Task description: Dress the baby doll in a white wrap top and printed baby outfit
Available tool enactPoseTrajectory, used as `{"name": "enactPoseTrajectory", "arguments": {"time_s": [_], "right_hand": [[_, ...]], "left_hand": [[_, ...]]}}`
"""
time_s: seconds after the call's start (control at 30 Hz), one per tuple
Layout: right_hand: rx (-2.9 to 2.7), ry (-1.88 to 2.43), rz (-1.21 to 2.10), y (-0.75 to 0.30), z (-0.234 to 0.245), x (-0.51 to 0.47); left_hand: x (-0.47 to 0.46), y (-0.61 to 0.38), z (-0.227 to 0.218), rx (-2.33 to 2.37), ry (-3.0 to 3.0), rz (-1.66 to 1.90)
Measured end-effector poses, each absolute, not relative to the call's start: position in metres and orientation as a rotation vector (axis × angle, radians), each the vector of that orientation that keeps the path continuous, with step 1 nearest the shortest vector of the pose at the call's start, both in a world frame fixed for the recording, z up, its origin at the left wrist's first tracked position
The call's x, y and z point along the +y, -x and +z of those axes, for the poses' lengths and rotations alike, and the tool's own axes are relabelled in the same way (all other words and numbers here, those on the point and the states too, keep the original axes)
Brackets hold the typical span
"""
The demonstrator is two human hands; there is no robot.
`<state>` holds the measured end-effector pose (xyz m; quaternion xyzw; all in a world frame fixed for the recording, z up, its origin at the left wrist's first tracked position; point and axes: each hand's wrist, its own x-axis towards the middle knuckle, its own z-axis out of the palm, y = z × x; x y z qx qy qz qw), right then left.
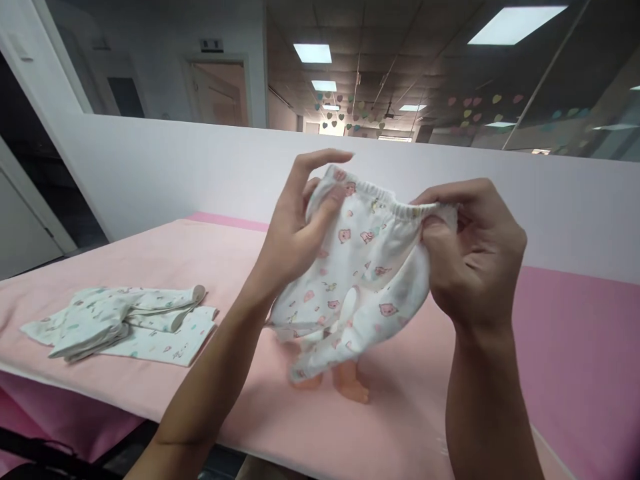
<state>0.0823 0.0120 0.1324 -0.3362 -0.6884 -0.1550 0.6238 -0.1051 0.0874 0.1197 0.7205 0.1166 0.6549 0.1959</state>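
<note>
Both hands hold up a small pair of white baby pants [360, 280] printed with pink bears, by the elastic waistband. My left hand [300, 227] pinches the waistband's left end between thumb and fingers, with the upper fingers lifted. My right hand [475, 253] is closed on the waistband's right end. The pants hang above a doll whose bare feet [350, 387] show below the fabric on the pink table cover [575, 347]. The rest of the doll is hidden behind the pants.
A folded pile of white printed baby clothes [125, 323] lies on the pink cover at the left. A white partition wall [175, 173] runs behind the table, with glass above it. The table's near edge [75, 380] drops off at lower left.
</note>
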Motion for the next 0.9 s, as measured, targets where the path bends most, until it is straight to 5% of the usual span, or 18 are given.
{"name": "enactPoseTrajectory", "arguments": {"time_s": [0.4, 0.7, 0.9], "right_hand": [[-1.636, 0.648, -0.139, -0.102, 0.107, 0.055], [-1.886, 0.22, 0.594, -0.109, 0.109, 0.05], [-2.174, 1.047, 0.522, -0.125, 0.118, 0.025]], "left_hand": [[0.138, 0.099, 0.105, 0.246, -2.085, 1.498], [0.146, 0.104, 0.099, 0.199, -2.006, 1.414], [0.135, 0.105, 0.103, 0.148, -2.072, 1.295]]}}
